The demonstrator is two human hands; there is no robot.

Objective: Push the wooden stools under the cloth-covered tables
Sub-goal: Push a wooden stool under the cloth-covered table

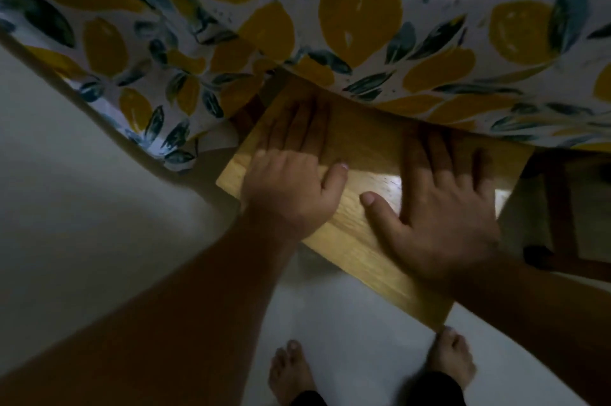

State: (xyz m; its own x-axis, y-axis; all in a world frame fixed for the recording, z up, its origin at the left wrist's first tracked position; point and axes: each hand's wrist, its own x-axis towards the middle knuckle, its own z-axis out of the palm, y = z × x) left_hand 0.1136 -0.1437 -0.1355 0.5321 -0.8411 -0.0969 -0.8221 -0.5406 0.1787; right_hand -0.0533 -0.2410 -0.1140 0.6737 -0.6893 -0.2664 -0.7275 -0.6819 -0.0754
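Note:
A light wooden stool [360,154] stands in front of me, its far part hidden beneath the hanging edge of a lemon-print tablecloth [330,15] that covers a table. My left hand [291,180] lies flat on the seat's left side, fingers spread and pointing toward the cloth. On the seat's right side, my right hand [439,207] also rests palm down with fingers apart. Neither hand curls around anything. The stool's legs are hidden under the seat.
Pale floor [99,207] lies to the left and below. My two bare feet [370,369] stand near the stool's near corner. Dark wooden legs and a rail [562,217] of another piece of furniture show at the right, under the cloth.

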